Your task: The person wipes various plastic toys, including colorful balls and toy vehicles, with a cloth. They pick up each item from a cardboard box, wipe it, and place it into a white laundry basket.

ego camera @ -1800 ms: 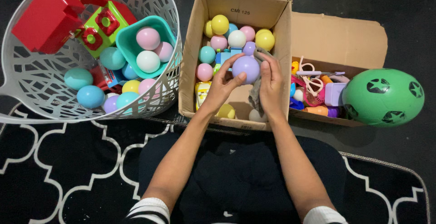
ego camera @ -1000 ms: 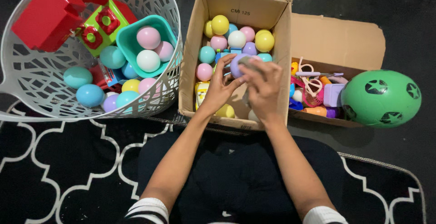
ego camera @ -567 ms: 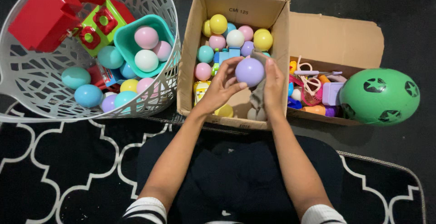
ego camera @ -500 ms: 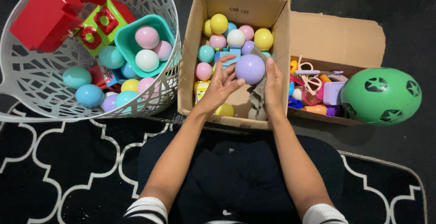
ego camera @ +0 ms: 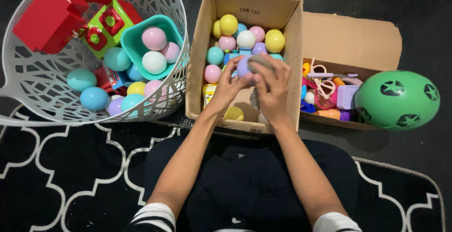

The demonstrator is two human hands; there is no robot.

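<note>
Purple ball sits over the middle of the cardboard box, now mostly covered: half a second ago it showed whole. Left hand cups it, right hand closes over the top. Both hands gripping it; reads as a firmer hold.

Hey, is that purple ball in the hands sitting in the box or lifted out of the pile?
Lifted. Both hands, left hand and right hand, cup the purple ball above the other balls in the cardboard box.
</note>
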